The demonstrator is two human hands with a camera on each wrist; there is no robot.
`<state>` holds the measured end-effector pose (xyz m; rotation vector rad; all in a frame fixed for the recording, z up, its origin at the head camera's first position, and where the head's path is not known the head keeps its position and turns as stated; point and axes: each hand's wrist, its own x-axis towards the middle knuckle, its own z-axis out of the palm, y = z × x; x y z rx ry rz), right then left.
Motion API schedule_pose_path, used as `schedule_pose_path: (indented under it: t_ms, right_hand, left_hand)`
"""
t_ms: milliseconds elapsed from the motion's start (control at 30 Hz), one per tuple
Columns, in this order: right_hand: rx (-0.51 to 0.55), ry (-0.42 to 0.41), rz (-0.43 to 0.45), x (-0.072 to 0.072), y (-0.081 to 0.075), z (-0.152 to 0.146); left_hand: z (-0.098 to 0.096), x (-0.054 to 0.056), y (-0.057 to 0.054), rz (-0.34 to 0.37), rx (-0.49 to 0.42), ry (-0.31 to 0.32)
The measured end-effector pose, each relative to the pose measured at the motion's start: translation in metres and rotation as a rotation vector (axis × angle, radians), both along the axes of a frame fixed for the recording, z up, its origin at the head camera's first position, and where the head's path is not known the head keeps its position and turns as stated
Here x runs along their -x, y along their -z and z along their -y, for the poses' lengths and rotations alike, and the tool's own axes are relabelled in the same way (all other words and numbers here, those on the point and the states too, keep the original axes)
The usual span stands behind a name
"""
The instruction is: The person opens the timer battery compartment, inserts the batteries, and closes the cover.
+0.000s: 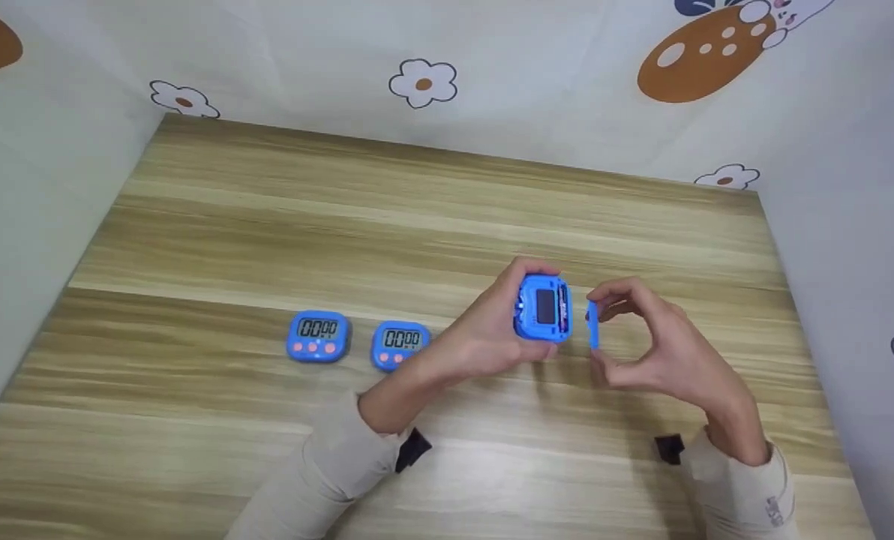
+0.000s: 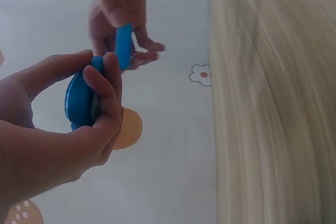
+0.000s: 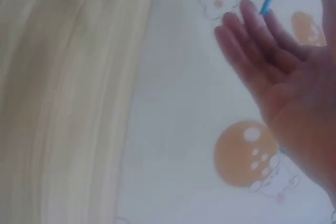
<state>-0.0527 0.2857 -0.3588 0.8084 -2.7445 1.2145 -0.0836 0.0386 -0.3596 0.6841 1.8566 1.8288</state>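
In the head view my left hand (image 1: 484,337) grips a blue digital timer (image 1: 543,326) by its edges, raised above the table. Its back faces up, with a dark rectangle (image 1: 546,306) in the middle and a battery (image 1: 564,307) visible in an uncovered slot along the right side. Just right of it, apart from the timer, my right hand (image 1: 672,349) pinches a thin blue battery cover (image 1: 594,326) between thumb and fingers. The left wrist view shows the timer (image 2: 80,100) edge-on, the cover (image 2: 123,46) beyond it. The timer's display is hidden.
Two more blue timers, a left one (image 1: 318,352) and a right one (image 1: 391,345), lie face up on the wooden table (image 1: 432,202), both reading 00:00. My left forearm partly covers the right one. Patterned cloth walls (image 1: 327,67) border the table.
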Motion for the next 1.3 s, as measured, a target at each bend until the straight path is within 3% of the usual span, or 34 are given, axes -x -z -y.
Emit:
schedule_pose_path:
  t_ms: [167,267,733,967,1200,1300]
  right_hand:
    - [0.094,-0.052,-0.047,-0.010,-0.025,0.025]
    - [0.103,-0.051,-0.055,-0.011,-0.028,0.030]
    - [0.214,-0.011,0.013,-0.012,-0.030,0.029]
    - [0.281,0.017,0.054,-0.012,-0.027,0.030]
    - [0.361,0.071,0.132,-0.012,-0.022,0.031]
    - [0.363,0.092,0.155,-0.010,-0.014,0.026]
  left_hand:
    - [-0.003,-0.002,0.002,-0.015,-0.002,0.027]
    - [-0.004,-0.003,0.003,-0.032,-0.014,0.034]
    - [-0.005,-0.004,0.005,-0.082,0.018,0.007]
    - [-0.005,-0.004,0.005,-0.045,-0.014,0.006]
    - [-0.008,-0.005,0.007,-0.036,0.009,-0.001]
    - [-0.008,-0.006,0.007,0.007,-0.001,0.002]
